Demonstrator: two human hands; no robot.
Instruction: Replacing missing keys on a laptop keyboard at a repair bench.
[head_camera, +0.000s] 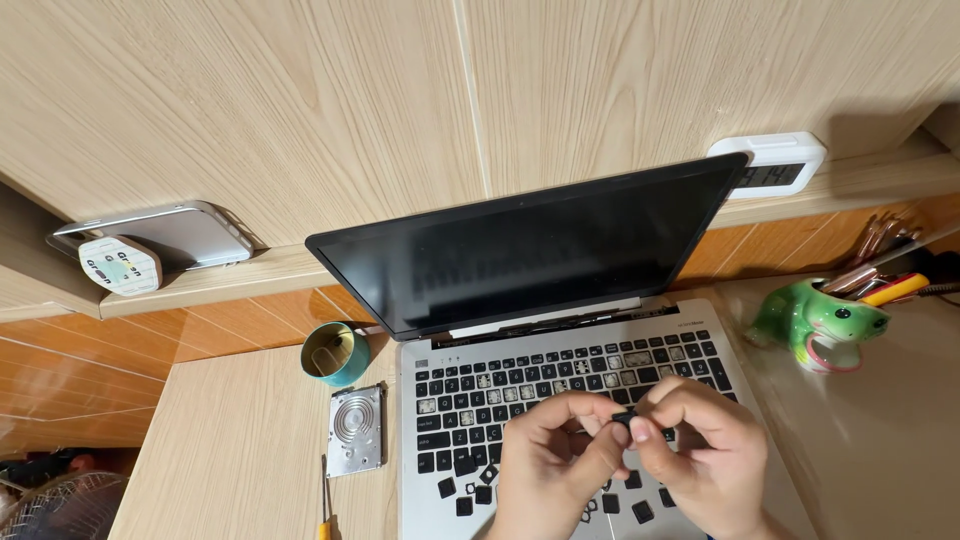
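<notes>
An open silver laptop (690, 345) with a dark screen (530, 250) lies on the wooden desk. Its black keyboard (470, 395) has gaps, and several loose black keycaps (468, 490) lie near the palm rest. My left hand (550, 465) and my right hand (705, 450) meet above the keyboard's lower middle. Both pinch one small black keycap (625, 417) between thumbs and fingertips. The keys under my hands are hidden.
A bare hard drive (357, 428) and a teal tape roll (335, 353) lie left of the laptop, a screwdriver (326, 505) by the front edge. A green frog pen holder (820, 325) stands at right. On the ledge rest a phone (165, 238) and a white clock (775, 165).
</notes>
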